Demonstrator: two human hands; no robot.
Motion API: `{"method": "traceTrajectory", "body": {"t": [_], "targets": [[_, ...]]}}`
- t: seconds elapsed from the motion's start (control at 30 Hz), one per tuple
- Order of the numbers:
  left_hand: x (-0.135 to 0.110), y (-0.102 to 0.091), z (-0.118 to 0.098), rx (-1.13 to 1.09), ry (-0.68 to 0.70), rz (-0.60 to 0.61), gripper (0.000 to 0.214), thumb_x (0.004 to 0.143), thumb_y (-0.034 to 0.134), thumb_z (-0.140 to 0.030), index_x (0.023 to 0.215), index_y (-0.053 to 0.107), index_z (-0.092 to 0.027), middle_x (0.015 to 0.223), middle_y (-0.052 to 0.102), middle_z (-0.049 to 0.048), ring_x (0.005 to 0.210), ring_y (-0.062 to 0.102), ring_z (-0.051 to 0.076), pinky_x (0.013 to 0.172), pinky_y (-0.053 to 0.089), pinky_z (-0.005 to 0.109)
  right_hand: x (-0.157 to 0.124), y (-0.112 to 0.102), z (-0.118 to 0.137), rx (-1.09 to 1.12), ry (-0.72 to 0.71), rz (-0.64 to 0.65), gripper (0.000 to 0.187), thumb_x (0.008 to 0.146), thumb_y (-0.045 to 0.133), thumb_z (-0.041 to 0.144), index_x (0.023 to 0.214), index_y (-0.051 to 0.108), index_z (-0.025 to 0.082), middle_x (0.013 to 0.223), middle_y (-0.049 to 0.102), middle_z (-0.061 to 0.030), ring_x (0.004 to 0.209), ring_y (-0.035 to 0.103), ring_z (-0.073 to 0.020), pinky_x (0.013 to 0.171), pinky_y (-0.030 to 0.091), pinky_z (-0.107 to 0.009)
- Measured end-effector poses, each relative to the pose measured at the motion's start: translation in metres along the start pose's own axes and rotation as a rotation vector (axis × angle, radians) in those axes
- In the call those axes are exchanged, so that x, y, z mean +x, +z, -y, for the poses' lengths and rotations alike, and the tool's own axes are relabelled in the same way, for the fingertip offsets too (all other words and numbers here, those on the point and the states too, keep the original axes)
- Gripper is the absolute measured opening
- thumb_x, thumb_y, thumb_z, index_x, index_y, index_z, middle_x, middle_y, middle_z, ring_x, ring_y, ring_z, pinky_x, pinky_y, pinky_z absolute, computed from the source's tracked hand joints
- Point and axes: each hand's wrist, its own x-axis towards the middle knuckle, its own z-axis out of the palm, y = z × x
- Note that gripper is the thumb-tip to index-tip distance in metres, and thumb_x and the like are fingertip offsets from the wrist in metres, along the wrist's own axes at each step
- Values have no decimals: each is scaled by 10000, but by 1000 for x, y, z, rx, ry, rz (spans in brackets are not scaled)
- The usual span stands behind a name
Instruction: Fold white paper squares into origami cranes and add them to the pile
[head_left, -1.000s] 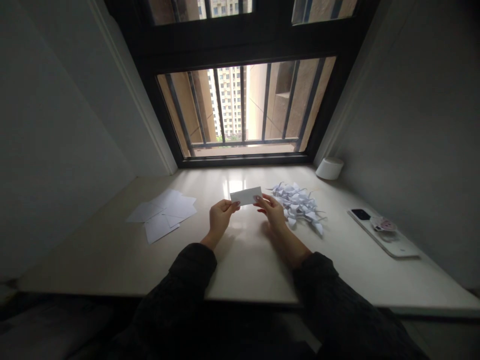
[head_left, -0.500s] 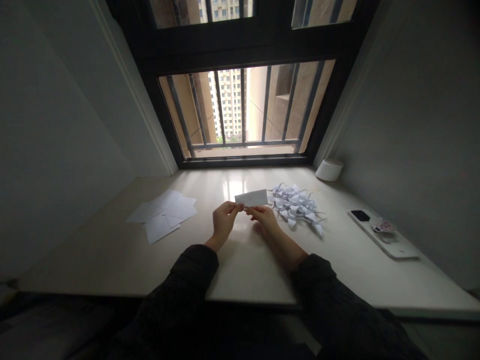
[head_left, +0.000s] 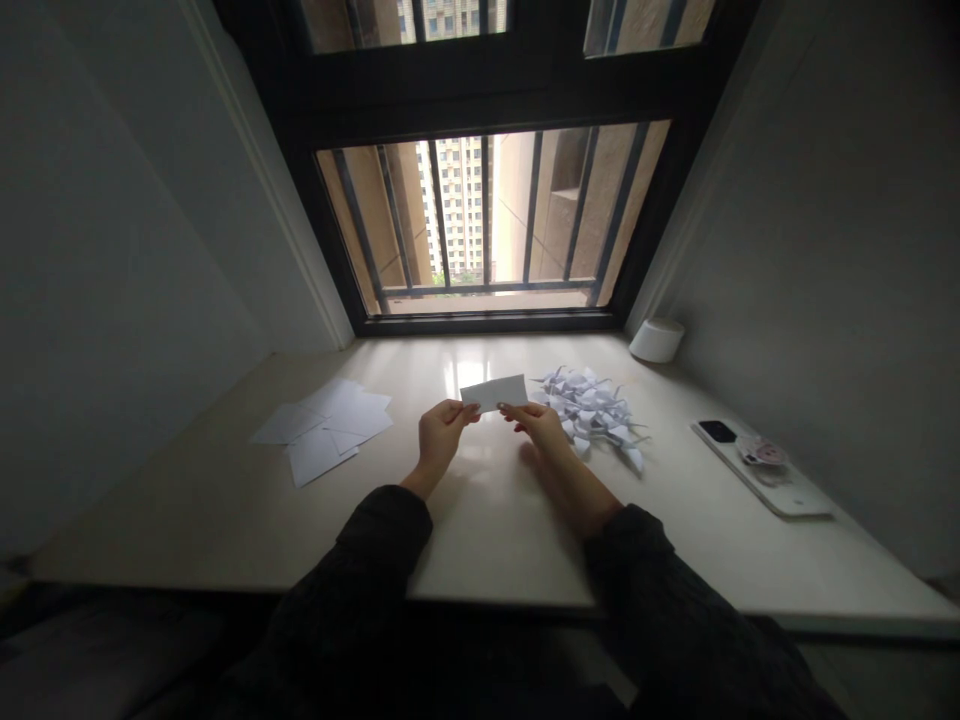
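A small white sheet of paper (head_left: pixel 493 391), apparently folded into a rectangle, is held up between both hands above the sill. My left hand (head_left: pixel 442 430) pinches its lower left edge between thumb and fingers. At the lower right edge, my right hand (head_left: pixel 538 425) grips the same paper in a pinch. Just right of it lies a heap of folded white paper cranes (head_left: pixel 592 405). Several flat white paper sheets (head_left: pixel 326 460) overlap one another on the left.
The pale sill (head_left: pixel 495 540) runs below a barred window (head_left: pixel 491 225). A white phone (head_left: pixel 787 490) with a round grip on its back lies at the right. By the window's right corner stands a white rounded object (head_left: pixel 657 341).
My hands have moved apart along the paper's lower edge, from close together near its middle towards its two ends. The paper has shifted slightly left.
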Motion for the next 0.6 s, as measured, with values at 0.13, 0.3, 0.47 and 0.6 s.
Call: {"method": "traceTrajectory", "body": {"t": [0.13, 0.3, 0.47, 0.6], "targets": [[2, -2, 2, 1, 9, -7, 299, 675, 743, -411, 773, 674, -137, 723, 717, 64, 692, 691, 197, 684, 530, 309, 1, -4, 2, -34, -35, 24, 282, 599, 753, 452, 666, 735, 178, 693, 706, -60, 628, 586, -146, 550, 400, -251], [5, -3, 3, 5, 9, -38, 302, 671, 743, -415, 781, 684, -140, 727, 720, 65, 681, 692, 196, 685, 533, 313, 0, -5, 5, -67, -76, 76, 328, 674, 678, 506, 686, 748, 186, 749, 724, -77, 669, 607, -163, 570, 414, -258], [10, -7, 0, -5, -24, -63, 297, 648, 759, -398, 780, 685, -142, 735, 721, 64, 667, 690, 198, 670, 537, 314, -2, -5, 8, -62, -68, 147, 334, 694, 665, 513, 738, 761, 196, 795, 733, -78, 729, 624, -176, 604, 423, -265], [12, -9, 1, 6, -40, -81, 310, 640, 758, -402, 790, 689, -140, 735, 719, 65, 656, 685, 197, 654, 532, 312, -3, -5, 10, -77, -89, 216, 364, 709, 639, 539, 761, 761, 200, 835, 738, -86, 764, 639, -190, 613, 432, -273]]}}
